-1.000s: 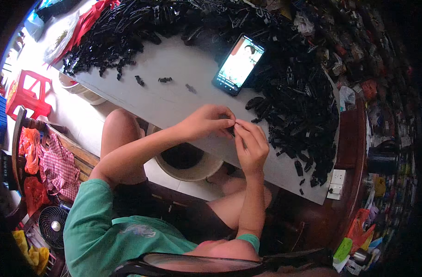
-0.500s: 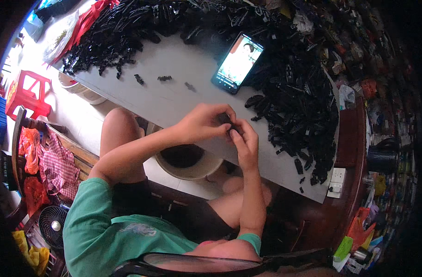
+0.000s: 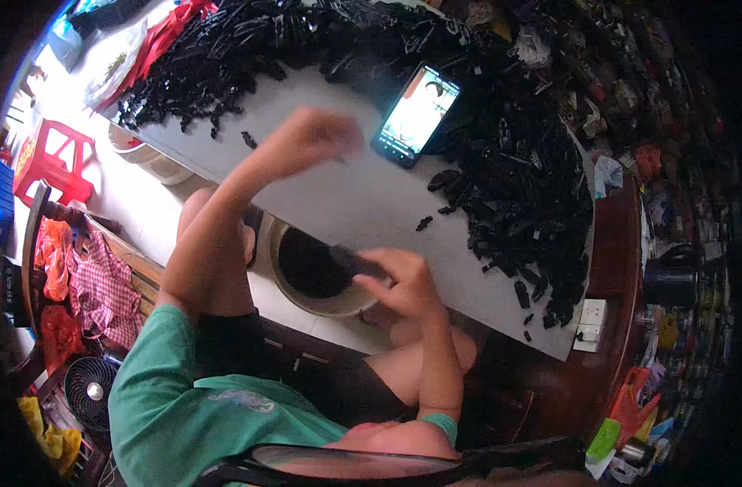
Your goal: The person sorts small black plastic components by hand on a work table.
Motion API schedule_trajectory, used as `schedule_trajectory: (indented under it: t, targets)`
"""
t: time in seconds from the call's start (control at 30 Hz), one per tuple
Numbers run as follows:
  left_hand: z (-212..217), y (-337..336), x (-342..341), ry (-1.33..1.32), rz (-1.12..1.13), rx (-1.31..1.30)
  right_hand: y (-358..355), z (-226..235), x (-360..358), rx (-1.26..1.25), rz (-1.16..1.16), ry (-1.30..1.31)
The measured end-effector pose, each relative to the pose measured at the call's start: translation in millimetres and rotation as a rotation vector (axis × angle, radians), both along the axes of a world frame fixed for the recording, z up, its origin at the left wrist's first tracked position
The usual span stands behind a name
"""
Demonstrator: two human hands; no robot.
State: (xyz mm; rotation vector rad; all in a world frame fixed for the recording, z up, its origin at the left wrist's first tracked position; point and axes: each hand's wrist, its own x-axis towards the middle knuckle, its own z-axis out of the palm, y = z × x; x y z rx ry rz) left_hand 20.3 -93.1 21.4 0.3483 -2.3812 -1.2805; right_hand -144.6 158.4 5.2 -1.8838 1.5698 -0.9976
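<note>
Both hands were pressed together at the tabletop edge a moment ago; now they are well apart. From the head camera, the left hand (image 3: 310, 142) is lifted above the grey tabletop (image 3: 347, 203), blurred by motion, with the fingers curled in; I cannot tell if its grip holds something. The right hand (image 3: 399, 280) is lower, at the near edge of the tabletop, and its grip is closed on a small black plastic part (image 3: 356, 264), which sits just above the round basin (image 3: 314, 272) standing on the floor between the person's knees. What could go wrong, in my judgement: the part is held only at the fingertips over the rim of the basin, so a careless release could send it to the floor beside the basin; also the raised left hand moves near the smartphone (image 3: 416, 114) with its lit screen, and a wide sweep could knock it or scatter the few loose pieces (image 3: 424, 221) lying alone on the bare surface. The tabletop is pale and smooth, and a big heap of black plastic parts (image 3: 517, 178) covers its far and right sides. Around it, the room is crowded: a red plastic stool (image 3: 50, 158) on the pale floor, a small fan (image 3: 88, 390), hanging clothes on a wooden rack, and a white power socket (image 3: 590, 325) on the dark wooden furniture at right.
</note>
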Motion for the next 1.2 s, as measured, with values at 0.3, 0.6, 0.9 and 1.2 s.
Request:
schedule_trajectory:
  t: [0.3,0.6,0.9,1.2]
  targets:
    - [-12.0,-68.6,-91.8,-0.035,0.598,-0.804,-1.5,4.1,-22.1,-0.074,-0.32,0.597]
    - [-17.2,-85.5,-77.5,0.043,0.735,-0.73,-1.9,-1.0,-49.3,-0.159,-0.439,0.648]
    - [-31.9,-9.8,-10.5,0.468,0.303,0.735,-10.5,-11.1,-41.3,-0.195,-0.46,0.292]
    - [-38.9,68.4,-34.6,0.212,-0.019,0.584,-23.0,0.5,-19.6,-0.498,-0.458,0.078]
